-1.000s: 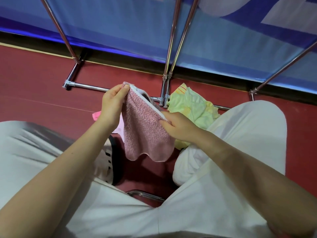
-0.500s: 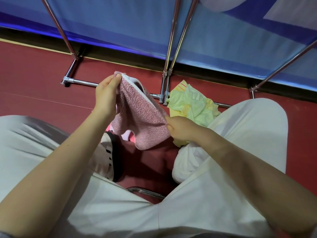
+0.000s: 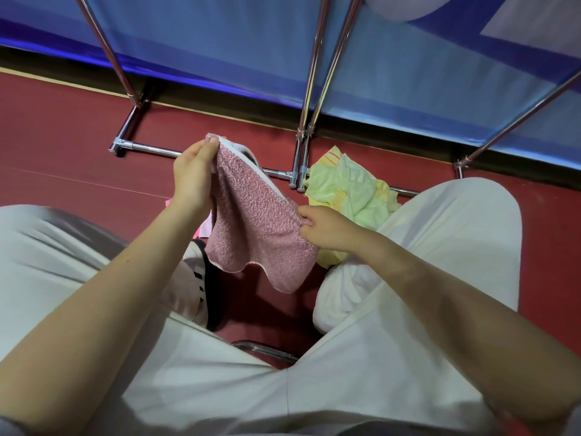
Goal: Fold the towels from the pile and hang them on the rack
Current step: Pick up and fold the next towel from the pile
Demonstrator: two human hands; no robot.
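1. My left hand (image 3: pixel 192 177) pinches the pink towel (image 3: pixel 257 228) at its top corner.
2. The towel has dropped slightly since half a second ago, hanging doubled between my knees; folding looks nearly done.
3. My right hand (image 3: pixel 327 229) grips its other edge, beside the yellow-green pile (image 3: pixel 349 190) below the rack (image 3: pixel 301 143).

Red floor (image 3: pixel 63 152) bears the rack's chrome feet (image 3: pixel 147 148) and crumpled yellow-green towels (image 3: pixel 349 190).
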